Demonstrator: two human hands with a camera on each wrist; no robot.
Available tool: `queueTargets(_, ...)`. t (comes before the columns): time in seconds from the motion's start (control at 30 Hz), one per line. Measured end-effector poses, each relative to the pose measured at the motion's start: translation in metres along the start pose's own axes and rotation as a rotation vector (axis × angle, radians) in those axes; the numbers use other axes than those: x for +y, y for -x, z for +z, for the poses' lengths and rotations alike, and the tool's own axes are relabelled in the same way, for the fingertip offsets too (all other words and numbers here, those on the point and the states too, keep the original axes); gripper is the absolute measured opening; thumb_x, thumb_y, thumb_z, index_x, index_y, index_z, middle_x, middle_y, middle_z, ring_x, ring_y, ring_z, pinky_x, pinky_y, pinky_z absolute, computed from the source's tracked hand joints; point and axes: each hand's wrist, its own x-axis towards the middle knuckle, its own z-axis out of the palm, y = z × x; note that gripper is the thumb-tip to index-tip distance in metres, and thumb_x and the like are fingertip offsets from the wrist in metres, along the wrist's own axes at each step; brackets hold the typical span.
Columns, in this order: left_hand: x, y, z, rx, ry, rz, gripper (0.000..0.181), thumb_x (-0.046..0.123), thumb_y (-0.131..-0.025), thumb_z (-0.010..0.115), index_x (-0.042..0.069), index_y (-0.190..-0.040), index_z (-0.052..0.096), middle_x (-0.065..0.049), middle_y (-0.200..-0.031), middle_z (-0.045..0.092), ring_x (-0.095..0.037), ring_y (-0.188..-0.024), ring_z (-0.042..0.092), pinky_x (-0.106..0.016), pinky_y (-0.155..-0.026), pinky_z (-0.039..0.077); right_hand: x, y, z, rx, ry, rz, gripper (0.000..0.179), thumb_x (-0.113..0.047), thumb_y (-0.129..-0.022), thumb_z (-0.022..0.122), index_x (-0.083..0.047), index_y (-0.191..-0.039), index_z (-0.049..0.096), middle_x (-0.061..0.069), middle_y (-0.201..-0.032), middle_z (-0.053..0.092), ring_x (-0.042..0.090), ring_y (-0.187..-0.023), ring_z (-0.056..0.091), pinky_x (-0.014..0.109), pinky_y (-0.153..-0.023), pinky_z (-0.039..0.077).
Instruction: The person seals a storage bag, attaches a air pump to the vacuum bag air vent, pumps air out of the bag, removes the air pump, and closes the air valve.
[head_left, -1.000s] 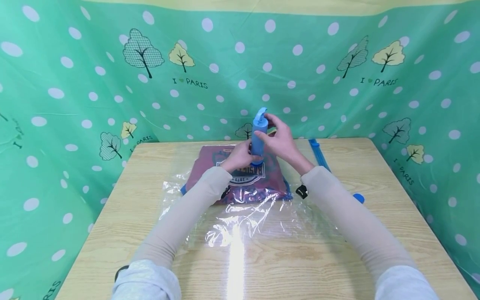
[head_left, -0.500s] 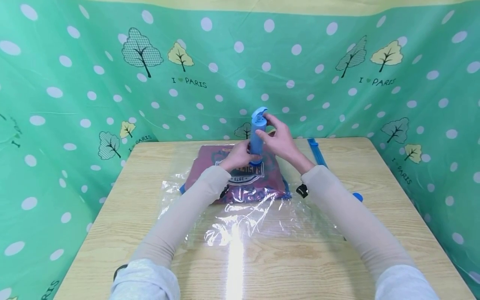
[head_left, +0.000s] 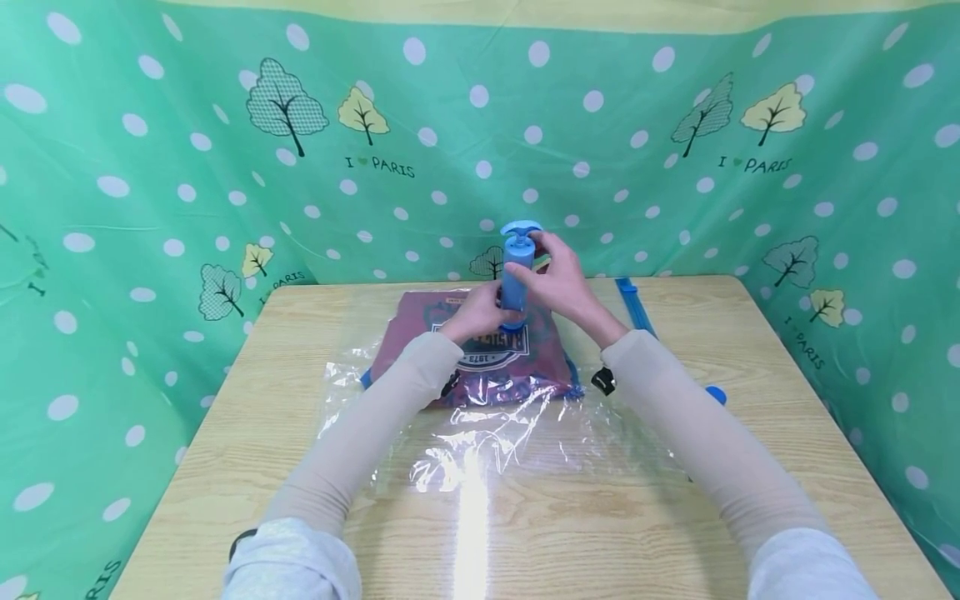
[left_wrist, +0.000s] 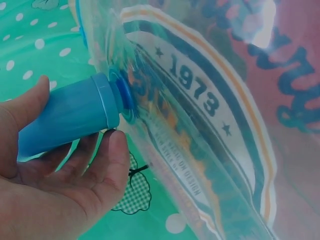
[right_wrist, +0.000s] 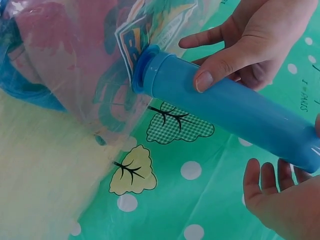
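A blue hand pump [head_left: 514,287] stands upright with its base on the valve [left_wrist: 126,95] of a clear plastic vacuum bag [head_left: 420,462]. Inside the bag lies folded maroon clothing [head_left: 408,329] with a printed "1973" badge. Low on the barrel, my left hand [head_left: 478,314] holds the pump between thumb and fingers. My right hand [head_left: 558,283] grips the upper end, just under the T-shaped handle [head_left: 521,227], which lies crosswise. In the right wrist view the fingers of the right hand [right_wrist: 287,200] curl beneath the barrel's top; the handle is out of that view.
A blue zip strip [head_left: 636,307] with a slider lies at the back right of the wooden table [head_left: 247,417]. A round blue cap [head_left: 717,395] sits near my right forearm. A green dotted curtain [head_left: 480,133] hangs behind and at both sides.
The pump's handle has turned about the barrel, from pointing toward me to lying crosswise. The right hand's fingers shift slightly with it. Left hand, barrel and bag stay put.
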Motion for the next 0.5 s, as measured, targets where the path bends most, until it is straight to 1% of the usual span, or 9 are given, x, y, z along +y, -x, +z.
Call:
queueTargets(0.13, 0.0, -0.0006, -0.0012, 0.003, 0.005, -0.008, 0.055, 0.016, -0.097, 0.078, -0.002, -0.144, 0.056, -0.02, -0.133, 0.067, -0.034, -0.119, 0.067, -0.044, -0.103, 0.052, -0.0028, 0.0001, -0.0016, -0.023, -0.008, 0.003, 0.064, -0.022, -0.102, 0.073, 0.0, -0.156, 0.045, 0.02, -0.139, 0.058, 0.033, -0.124, 0.057, 0.045, -0.094, 0.055)
queueTargets(0.23, 0.0006, -0.0014, -0.0013, 0.007, 0.0, -0.009, 0.056, 0.016, -0.097, 0.078, -0.002, -0.144, 0.056, -0.021, -0.133, 0.067, -0.034, -0.118, 0.067, -0.044, -0.103, 0.053, -0.0045, 0.0007, -0.0031, -0.036, -0.03, 0.006, 0.062, -0.017, -0.103, 0.07, 0.001, -0.157, 0.043, 0.021, -0.142, 0.057, 0.034, -0.127, 0.056, 0.045, -0.094, 0.054)
queueTargets(0.4, 0.0002, -0.0018, -0.0007, 0.009, -0.004, -0.019, 0.054, 0.017, -0.096, 0.079, -0.001, -0.142, 0.057, -0.02, -0.131, 0.068, -0.033, -0.117, 0.068, -0.043, -0.101, 0.054, -0.0051, 0.0007, -0.0033, -0.04, -0.029, 0.005, 0.06, -0.018, -0.103, 0.07, 0.001, -0.155, 0.045, 0.02, -0.138, 0.06, 0.032, -0.127, 0.057, 0.045, -0.095, 0.054)
queueTargets(0.5, 0.0001, -0.001, -0.0003, 0.007, -0.004, -0.025, 0.051, 0.017, -0.096, 0.079, -0.002, -0.14, 0.059, -0.02, -0.13, 0.069, -0.033, -0.116, 0.068, -0.042, -0.099, 0.055, -0.0039, 0.0002, -0.0023, -0.025, -0.033, 0.007, 0.057, -0.02, -0.102, 0.073, -0.001, -0.15, 0.049, 0.017, -0.133, 0.061, 0.03, -0.122, 0.058, 0.045, -0.093, 0.054)
